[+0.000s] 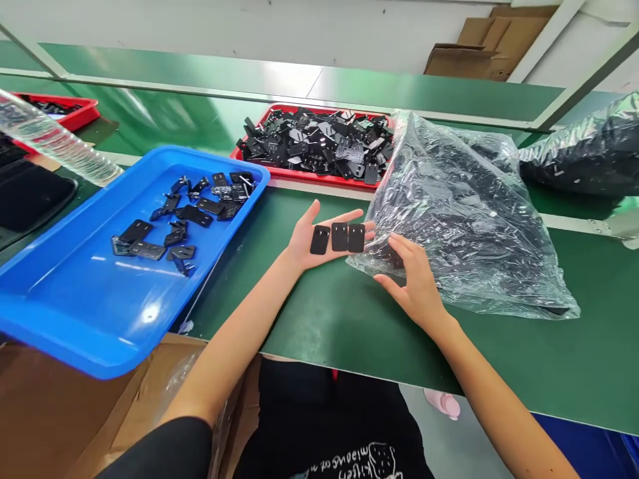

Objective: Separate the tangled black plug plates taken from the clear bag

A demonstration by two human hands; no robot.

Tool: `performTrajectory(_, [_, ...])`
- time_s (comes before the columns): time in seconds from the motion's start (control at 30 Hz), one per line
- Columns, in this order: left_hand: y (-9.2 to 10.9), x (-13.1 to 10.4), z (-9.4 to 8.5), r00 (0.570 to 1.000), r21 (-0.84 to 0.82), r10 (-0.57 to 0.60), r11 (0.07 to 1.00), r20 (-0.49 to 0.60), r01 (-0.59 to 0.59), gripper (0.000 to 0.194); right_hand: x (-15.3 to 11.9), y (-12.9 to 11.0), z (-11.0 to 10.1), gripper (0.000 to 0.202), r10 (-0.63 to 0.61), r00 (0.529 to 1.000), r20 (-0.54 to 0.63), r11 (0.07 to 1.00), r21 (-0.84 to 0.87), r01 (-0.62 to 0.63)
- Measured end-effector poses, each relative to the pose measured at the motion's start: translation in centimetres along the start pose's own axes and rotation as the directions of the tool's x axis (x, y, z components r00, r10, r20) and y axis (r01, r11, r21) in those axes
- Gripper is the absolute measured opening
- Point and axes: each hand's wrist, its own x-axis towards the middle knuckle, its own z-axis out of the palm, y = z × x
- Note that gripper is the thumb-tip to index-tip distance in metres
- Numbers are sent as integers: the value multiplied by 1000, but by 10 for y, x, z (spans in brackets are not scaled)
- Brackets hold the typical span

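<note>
My left hand [304, 243] is turned palm up with its fingers stretched out. On it lie three small black rectangular plastic plates with slim metal prongs: one plate [319, 240] on the palm and two plates [348, 237] side by side across the fingers. Just to the right hovers my right hand [417, 283], thumb and fingers apart, with nothing visible between them. Its fingertips are close to a clear plastic bag [469, 219] full of black parts; I cannot tell whether they touch it.
A blue tray [100, 313] at left holds several black parts. Behind my hands, a red tray [312, 174] is heaped with similar pieces. Another red tray [82, 116] stands far left, a filled bag [589, 153] far right. The green table's [319, 319] front edge is near my body.
</note>
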Motion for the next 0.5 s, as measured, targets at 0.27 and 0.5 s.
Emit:
performTrajectory(0.27, [4,-3,-8,999,7,41,999,15,-41,80,-3,-1,4,52,-51,998,22,999,-6,51])
performTrajectory(0.5, [3,-2,-6,999,-24,40,999,0,-40,78,-3,-1,6,48,-27,998,47,1000,6,27])
